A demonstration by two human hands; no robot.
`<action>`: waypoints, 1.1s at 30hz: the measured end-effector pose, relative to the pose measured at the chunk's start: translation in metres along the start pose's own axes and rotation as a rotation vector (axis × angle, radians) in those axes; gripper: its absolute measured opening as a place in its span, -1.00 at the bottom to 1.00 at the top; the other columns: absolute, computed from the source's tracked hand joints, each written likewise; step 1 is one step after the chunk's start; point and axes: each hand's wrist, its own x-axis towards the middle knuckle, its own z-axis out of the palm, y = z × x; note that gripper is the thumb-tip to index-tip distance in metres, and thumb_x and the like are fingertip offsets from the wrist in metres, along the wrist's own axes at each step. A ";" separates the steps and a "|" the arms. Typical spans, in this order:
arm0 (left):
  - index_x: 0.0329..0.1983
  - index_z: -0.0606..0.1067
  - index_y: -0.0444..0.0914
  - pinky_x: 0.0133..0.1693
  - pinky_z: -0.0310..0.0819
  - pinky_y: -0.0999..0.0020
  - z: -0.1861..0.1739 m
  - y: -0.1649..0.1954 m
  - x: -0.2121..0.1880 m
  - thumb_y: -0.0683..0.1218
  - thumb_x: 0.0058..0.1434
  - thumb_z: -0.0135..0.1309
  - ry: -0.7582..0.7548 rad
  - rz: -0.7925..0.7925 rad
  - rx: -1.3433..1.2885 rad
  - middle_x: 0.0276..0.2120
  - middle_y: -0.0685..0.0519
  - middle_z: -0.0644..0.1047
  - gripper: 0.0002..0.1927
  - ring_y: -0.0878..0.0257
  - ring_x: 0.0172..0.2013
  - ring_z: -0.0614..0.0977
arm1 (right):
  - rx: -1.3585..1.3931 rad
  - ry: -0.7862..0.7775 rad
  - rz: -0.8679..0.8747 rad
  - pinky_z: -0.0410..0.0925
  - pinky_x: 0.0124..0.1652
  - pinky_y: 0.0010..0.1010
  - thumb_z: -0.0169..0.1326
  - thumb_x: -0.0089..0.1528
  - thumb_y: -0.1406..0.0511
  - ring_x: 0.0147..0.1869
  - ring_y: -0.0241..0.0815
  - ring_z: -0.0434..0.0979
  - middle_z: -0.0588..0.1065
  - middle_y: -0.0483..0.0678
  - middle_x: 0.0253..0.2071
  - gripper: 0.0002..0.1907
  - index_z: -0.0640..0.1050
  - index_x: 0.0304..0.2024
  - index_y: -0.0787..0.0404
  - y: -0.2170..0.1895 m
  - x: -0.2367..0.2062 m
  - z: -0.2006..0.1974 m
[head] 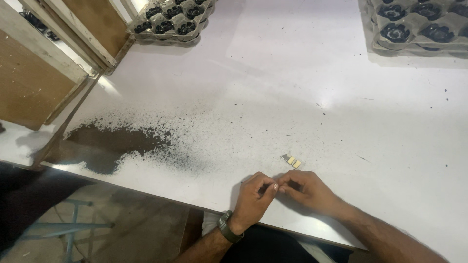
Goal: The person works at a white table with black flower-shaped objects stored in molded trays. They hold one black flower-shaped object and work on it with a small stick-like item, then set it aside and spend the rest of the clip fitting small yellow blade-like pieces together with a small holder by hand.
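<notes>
Two hands meet at the near edge of a white worktop [302, 87]. A spread of dark powder [117, 141] covers the near left corner, thinning toward the middle. Moulded trays [170, 22] holding dark round parts stand at the far left corner, and a second stack [419, 27] at the far right, apparently set back to leave working room. The left hand [253, 199], with a wristwatch [226, 228], and the right hand [304, 190] have their fingertips pinched together, closed on something too small to identify. Just beyond the right hand lies a small strip of yellowish pads [291, 160], within easy reach.
</notes>
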 end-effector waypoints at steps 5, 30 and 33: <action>-0.29 0.51 -0.26 -0.43 0.38 0.51 -0.001 0.000 -0.005 -0.17 0.37 0.10 0.047 0.089 0.027 -0.38 0.12 0.50 -0.90 0.44 -0.43 0.46 | -0.119 0.008 -0.080 0.49 -0.19 -0.38 0.12 0.30 0.28 -0.20 -0.28 0.58 0.59 -0.04 -0.23 -0.86 0.61 -0.16 0.19 -0.007 -0.002 0.001; -0.31 0.56 -0.26 -0.41 0.31 0.44 -0.006 0.001 -0.006 -0.17 0.36 0.11 -0.025 0.094 0.084 -0.43 0.11 0.50 -0.88 0.39 -0.44 0.42 | -0.216 0.095 -0.248 0.48 -0.32 -0.42 0.20 0.17 0.29 -0.12 -0.25 0.62 0.52 -0.04 0.04 -0.45 0.42 0.22 0.15 -0.023 -0.009 0.006; -0.25 0.58 -0.25 -0.42 0.38 0.49 -0.007 0.001 -0.008 -0.14 0.37 0.10 -0.067 0.032 -0.039 -0.42 0.12 0.58 -0.89 0.44 -0.45 0.50 | -0.278 0.002 -0.110 0.51 -0.28 -0.44 0.17 0.22 0.27 -0.19 -0.28 0.65 0.59 -0.09 -0.10 -0.47 0.45 0.26 0.07 -0.022 -0.008 0.007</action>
